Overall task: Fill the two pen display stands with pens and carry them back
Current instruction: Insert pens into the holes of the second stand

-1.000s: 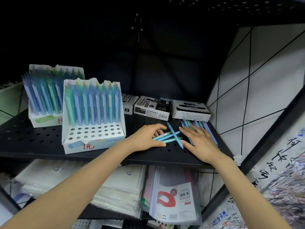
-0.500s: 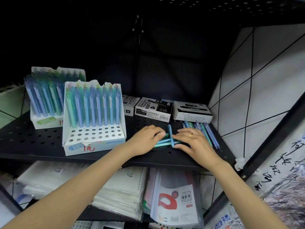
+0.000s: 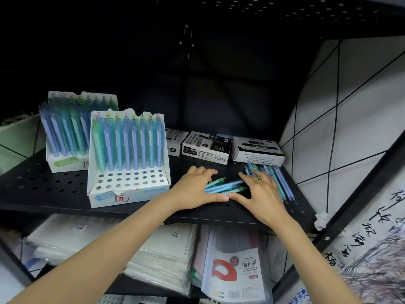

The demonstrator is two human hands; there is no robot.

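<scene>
With both hands, left point(image 3: 195, 189) and right point(image 3: 260, 194), spread flat around the pens point(image 3: 225, 187), align tips before lifting toward the stand point(image 3: 129, 189).

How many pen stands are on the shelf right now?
2. The front stand sits left of the left hand, its front holes empty. The back stand stands behind it to the left, partly hidden, looking full.

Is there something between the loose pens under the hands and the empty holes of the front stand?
Nothing visible. The bundle of pens lies between both hands, and only bare shelf separates it from the front stand, whose empty holes face up uncovered.
</scene>
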